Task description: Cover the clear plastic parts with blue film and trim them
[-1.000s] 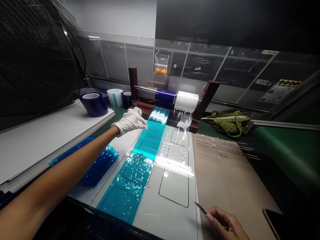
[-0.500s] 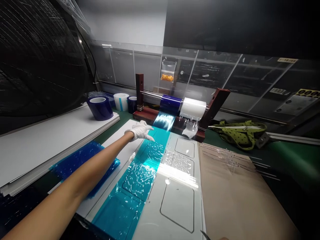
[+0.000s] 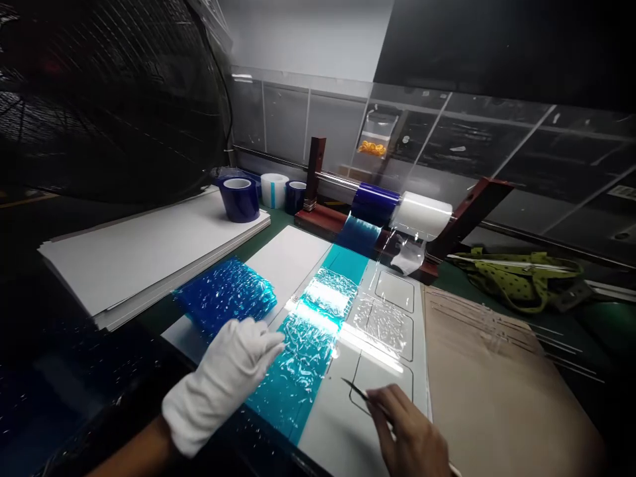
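Observation:
My left hand [image 3: 226,374], in a white glove, hovers over the near left edge of the blue film strip [image 3: 308,344]. Its fingers are drawn together; anything between them is hidden. In my bare right hand [image 3: 410,430] is a thin dark tool with a pointed, slightly curved tip, which looks like tweezers [image 3: 354,387]. The tip is over a pale sheet [image 3: 342,430] with dark rounded outlines. The blue film lies along this sheet, wrinkled and shiny, and runs back to a dark blue roll [image 3: 376,202] on a rod. A clear wrinkled film piece [image 3: 385,324] lies beside it.
A wooden stand [image 3: 320,222] holds the blue roll and a white roll [image 3: 422,215]. Left are a blue film stack [image 3: 223,295], white boards [image 3: 139,255], loose rolls [image 3: 241,199] and a large fan [image 3: 109,99]. Right are brown board [image 3: 491,391] and a green bag [image 3: 521,278].
My left hand has drawn back toward me from the far part of the blue strip, its fingers now together. My right hand has come into view with the tweezers. The view has shifted left.

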The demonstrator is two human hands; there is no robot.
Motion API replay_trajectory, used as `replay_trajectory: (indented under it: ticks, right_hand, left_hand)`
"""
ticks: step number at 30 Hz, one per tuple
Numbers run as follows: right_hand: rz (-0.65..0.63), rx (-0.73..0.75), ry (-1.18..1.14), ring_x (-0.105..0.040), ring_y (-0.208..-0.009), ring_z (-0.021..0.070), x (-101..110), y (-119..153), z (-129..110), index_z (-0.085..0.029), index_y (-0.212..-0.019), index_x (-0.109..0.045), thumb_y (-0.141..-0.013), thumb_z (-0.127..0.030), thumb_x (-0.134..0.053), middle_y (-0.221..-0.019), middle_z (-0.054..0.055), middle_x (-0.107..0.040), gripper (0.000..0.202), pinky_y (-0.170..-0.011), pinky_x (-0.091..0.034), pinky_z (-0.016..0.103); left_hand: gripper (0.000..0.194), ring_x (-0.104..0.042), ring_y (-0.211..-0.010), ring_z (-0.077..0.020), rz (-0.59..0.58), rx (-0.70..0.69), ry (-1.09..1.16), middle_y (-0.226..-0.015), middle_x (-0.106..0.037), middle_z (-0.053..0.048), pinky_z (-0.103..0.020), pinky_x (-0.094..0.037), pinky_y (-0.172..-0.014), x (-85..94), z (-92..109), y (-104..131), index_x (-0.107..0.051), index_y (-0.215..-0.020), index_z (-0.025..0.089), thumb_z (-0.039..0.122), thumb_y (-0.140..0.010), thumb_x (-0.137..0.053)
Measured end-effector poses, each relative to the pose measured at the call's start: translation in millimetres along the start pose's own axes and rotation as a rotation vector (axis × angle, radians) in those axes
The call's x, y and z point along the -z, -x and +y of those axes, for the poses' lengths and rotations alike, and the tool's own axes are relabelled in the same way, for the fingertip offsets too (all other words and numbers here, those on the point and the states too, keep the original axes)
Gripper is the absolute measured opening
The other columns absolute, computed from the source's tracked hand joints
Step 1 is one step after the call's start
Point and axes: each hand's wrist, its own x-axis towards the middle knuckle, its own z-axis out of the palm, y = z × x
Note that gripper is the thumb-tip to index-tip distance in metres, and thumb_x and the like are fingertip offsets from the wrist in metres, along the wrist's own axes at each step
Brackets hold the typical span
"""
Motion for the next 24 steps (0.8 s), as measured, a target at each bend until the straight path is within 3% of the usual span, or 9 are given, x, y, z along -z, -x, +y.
replay_trajectory:
  ticks: [2,5,9,14,19,22,24]
  right_hand:
    - [-0.025,0.108,0.062,-0.062,-0.057,0.0143,-10,-15,-29,-0.027,-0.080,-0.062,-0.097,-0.033,-0.029,-0.074,0.000,-0.065,0.038,-0.047,-0.034,0.023]
    - [-0.066,0.200,0.147,-0.058,-0.055,0.0138,-23,-37,-68,-0.024,-0.074,-0.058,-0.096,-0.023,-0.033,-0.069,-0.001,-0.062,0.033,-0.046,-0.027,0.024]
    - [-0.116,0.262,0.209,-0.059,-0.060,0.0141,-36,-62,-107,-0.023,-0.073,-0.056,-0.094,-0.017,-0.039,-0.070,-0.002,-0.061,0.028,-0.046,-0.023,0.026]
    - [-0.150,0.323,0.264,-0.059,-0.065,0.0136,-45,-79,-134,-0.022,-0.075,-0.058,-0.096,-0.013,-0.029,-0.073,-0.002,-0.061,0.037,-0.047,-0.025,0.025]
    - [-0.190,0.321,0.304,-0.058,-0.064,0.0139,-43,-75,-124,-0.022,-0.075,-0.057,-0.092,-0.008,-0.035,-0.074,-0.002,-0.063,0.032,-0.047,-0.022,0.026]
    - [-0.213,0.295,0.320,-0.058,-0.062,0.0147,-32,-60,-97,-0.023,-0.074,-0.057,-0.089,-0.007,-0.041,-0.072,-0.002,-0.063,0.027,-0.046,-0.020,0.027]
    - [-0.225,0.266,0.334,-0.059,-0.062,0.0149,-20,-45,-73,-0.023,-0.074,-0.057,-0.087,-0.006,-0.042,-0.072,-0.002,-0.063,0.026,-0.046,-0.020,0.026]
  left_hand:
    - [0.033,-0.046,-0.061,-0.0130,-0.042,0.074,-0.012,-0.072,-0.056,-0.001,-0.028,-0.035,-0.059,-19.6,-5,31,-0.067,-0.089,0.025,0.036,-0.095,-0.037]
    - [0.030,-0.053,-0.069,-0.0152,-0.035,0.174,-0.013,-0.080,-0.060,-0.004,-0.030,-0.041,-0.063,-38.4,-7,56,-0.066,-0.103,0.026,0.035,-0.094,-0.039]
    - [0.035,-0.055,-0.073,-0.0181,-0.025,0.242,-0.037,-0.087,-0.063,-0.007,-0.033,-0.043,-0.066,-49.8,-6,68,-0.063,-0.114,0.028,0.036,-0.094,-0.035]
    - [0.034,-0.055,-0.076,-0.0211,-0.056,0.278,-0.078,-0.095,-0.065,-0.007,-0.035,-0.043,-0.066,-50.9,-5,69,-0.061,-0.117,0.033,0.037,-0.092,-0.037]
    - [0.034,-0.054,-0.070,-0.0189,-0.005,0.438,0.036,-0.084,-0.062,-0.006,-0.032,-0.043,-0.064,-47.5,-4,73,-0.067,-0.098,0.025,0.046,-0.089,-0.042]
    - [0.041,-0.056,-0.075,-0.0197,0.142,0.542,0.216,-0.087,-0.060,-0.006,-0.034,-0.045,-0.070,-52.9,-12,88,-0.061,-0.096,0.021,0.058,-0.083,-0.049]
    - [0.046,-0.056,-0.073,-0.0191,0.131,0.698,0.402,-0.081,-0.058,-0.003,-0.031,-0.046,-0.067,-56.3,-18,101,-0.058,-0.089,0.022,0.065,-0.075,-0.054]
